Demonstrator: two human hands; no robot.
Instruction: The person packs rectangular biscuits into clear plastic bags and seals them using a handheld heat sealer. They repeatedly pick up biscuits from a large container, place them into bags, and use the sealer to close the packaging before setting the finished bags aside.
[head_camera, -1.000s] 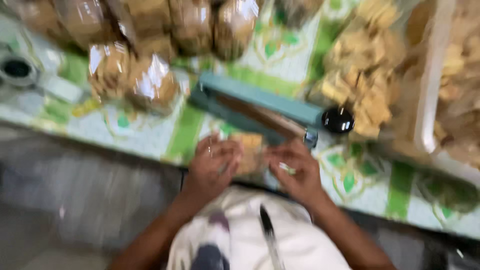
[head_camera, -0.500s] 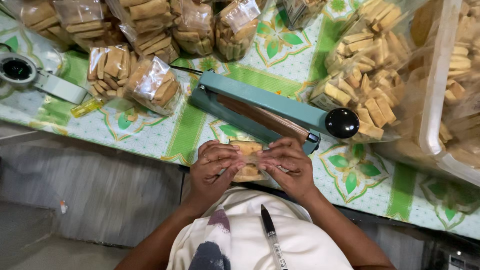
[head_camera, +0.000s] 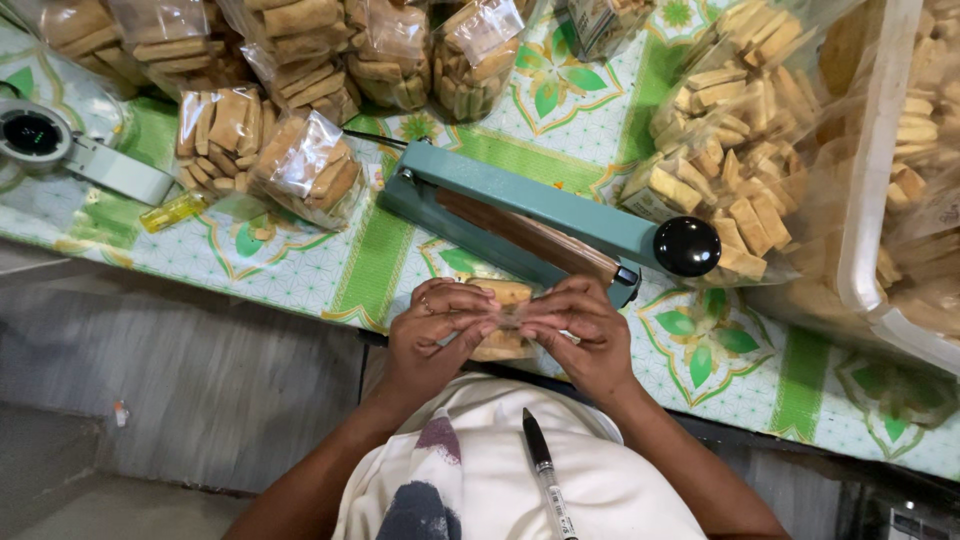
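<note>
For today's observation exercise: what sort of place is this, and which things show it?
Probably a small home or workshop snack-packing table. A teal heat sealer lies on the patterned tablecloth, sealed clear bags of biscuits are piled behind it, and both hands hold a small bag of biscuits.

Teal heat sealer (head_camera: 520, 215) mid-table, black knob (head_camera: 686, 246) on its right end. Sealed biscuit bags (head_camera: 300, 165) far left. Yellow lighter (head_camera: 173, 211) near-left edge. Loose biscuits (head_camera: 740, 130) right.

A table covered by a white plastic cloth with green leaf patterns (head_camera: 390, 255) spans the view; below it lies a grey concrete floor (head_camera: 200, 400), evenly lit.
</note>
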